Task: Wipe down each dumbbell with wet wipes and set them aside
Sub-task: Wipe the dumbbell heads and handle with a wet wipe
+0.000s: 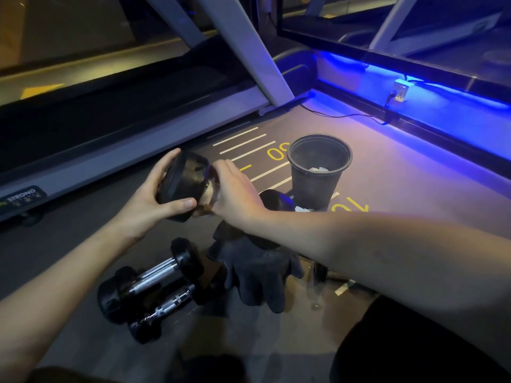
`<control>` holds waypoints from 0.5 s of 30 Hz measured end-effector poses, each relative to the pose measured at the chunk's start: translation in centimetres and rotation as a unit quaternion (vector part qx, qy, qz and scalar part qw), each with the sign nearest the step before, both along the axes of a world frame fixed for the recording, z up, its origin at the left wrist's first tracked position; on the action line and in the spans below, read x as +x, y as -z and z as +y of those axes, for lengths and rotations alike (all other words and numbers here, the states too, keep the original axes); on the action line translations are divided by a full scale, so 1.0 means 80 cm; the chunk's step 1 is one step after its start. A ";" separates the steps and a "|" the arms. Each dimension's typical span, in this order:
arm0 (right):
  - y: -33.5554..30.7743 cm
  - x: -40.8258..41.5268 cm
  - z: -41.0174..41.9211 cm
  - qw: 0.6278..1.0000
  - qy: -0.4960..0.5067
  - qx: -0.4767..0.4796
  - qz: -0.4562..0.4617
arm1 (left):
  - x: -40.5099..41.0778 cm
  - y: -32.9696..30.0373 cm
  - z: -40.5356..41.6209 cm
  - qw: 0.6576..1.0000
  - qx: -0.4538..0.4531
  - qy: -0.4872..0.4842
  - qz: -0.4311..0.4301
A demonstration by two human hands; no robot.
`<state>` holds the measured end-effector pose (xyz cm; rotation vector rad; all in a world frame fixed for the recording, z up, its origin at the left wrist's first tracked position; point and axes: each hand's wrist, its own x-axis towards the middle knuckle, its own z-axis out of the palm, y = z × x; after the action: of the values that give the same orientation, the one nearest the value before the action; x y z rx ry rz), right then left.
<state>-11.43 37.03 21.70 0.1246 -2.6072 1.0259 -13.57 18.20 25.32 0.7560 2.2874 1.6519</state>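
My left hand (154,200) grips one black head of a dumbbell (184,185) lifted above the floor. My right hand (235,193) wraps around its handle with a pale wet wipe (208,193) bunched under the fingers; the handle itself is hidden. The dumbbell's other head (275,200) shows past my right wrist. Two more black dumbbells (154,283) with chrome handles lie side by side on the floor below my left forearm.
A dark bin (318,172) with used wipes inside stands on the floor just right of my hands. A dark glove (257,269) lies under my right forearm. A treadmill frame (138,150) runs along the left; a cable and socket box (401,91) sit at the back right.
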 end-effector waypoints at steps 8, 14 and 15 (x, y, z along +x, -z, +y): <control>-0.014 0.033 0.028 0.956 -0.148 -0.203 -0.153 | 0.007 -0.001 0.000 1.000 0.003 0.004 0.005; -0.006 0.027 0.047 0.973 -0.102 -0.174 -0.114 | 0.008 -0.003 0.003 1.000 -0.001 -0.006 0.009; -0.004 0.026 0.046 0.980 -0.092 -0.148 -0.093 | 0.007 -0.004 0.004 1.000 -0.003 -0.008 0.011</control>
<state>-9.37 40.75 22.03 0.2080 -2.6048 1.5479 -13.03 18.51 25.63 0.7602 2.3189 1.6513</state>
